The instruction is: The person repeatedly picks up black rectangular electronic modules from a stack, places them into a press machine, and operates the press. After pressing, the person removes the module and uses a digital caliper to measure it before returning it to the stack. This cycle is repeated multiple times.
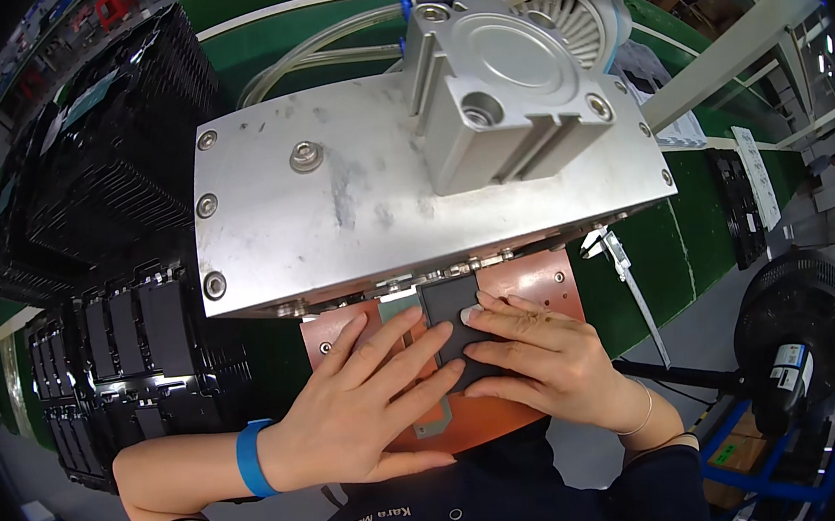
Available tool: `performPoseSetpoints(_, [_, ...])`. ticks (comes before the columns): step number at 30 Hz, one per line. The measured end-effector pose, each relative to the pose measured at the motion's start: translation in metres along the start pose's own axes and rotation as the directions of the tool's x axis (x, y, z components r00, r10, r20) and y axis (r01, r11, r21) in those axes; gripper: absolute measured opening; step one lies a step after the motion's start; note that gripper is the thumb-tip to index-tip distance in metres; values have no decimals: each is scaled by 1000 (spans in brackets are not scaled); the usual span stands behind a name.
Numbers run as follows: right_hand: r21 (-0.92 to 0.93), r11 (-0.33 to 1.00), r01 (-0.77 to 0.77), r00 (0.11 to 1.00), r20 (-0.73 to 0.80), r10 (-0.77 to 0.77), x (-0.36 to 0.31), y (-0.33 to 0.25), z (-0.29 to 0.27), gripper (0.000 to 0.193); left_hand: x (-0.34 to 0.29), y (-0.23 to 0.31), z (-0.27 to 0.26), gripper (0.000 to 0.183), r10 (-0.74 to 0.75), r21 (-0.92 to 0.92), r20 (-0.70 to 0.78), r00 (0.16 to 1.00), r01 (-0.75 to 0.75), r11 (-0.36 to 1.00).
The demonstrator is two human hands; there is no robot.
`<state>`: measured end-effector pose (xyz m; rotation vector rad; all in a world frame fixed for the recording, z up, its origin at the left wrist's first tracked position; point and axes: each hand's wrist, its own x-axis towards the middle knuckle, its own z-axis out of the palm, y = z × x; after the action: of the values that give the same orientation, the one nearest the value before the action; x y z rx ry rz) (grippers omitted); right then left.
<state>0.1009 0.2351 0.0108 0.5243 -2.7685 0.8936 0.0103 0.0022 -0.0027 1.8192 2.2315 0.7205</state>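
A dark grey rectangular plate (453, 309) lies on a copper-coloured fixture (540, 284), its far end close to the front edge of a silver metal press block (352, 201). My left hand (361, 402) lies with fingers stretched out over the fixture, fingertips at the plate's left edge. My right hand (548, 358) rests from the other side, its fingers extended and their tips touching the plate's upper face and right edge. Neither hand wraps around the plate. Under my left fingers, part of a pale metal strip (435, 424) shows; the rest is covered.
A pneumatic cylinder (520, 70) with hoses tops the press. To the left, black trays (114, 139) are stacked behind a tray holding dark rectangular parts (138, 333). A caliper (631, 285) lies on the green bench at right, near a black round machine (795, 315).
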Motion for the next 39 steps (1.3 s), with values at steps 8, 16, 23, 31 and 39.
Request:
performPoseSetpoints(8, [-4,1000,-4,999,37,4,3,1,-4,32,1,0,0,66,10,31,-14,1000,-10,999])
performPoseSetpoints(16, [-5,1000,-10,998,59,10,2,-1,-2,30,0,0,0,61,-7,15,6,1000,7,1000])
performPoseSetpoints(23, [135,969,-208,971,148,187,-1,-23,-4,25,1,-2,2,59,8,1,-16,1000,-8,1000])
performPoseSetpoints(31, [927,-91,-364,751,350,560,-3,-16,-18,42,1,-3,1,58,33,-20,-47,998,-34,999])
performPoseSetpoints(39, [813,253,-525,732,279,622,14,3,-9,38,3,9,-9,53,133,19,-95,986,-132,991])
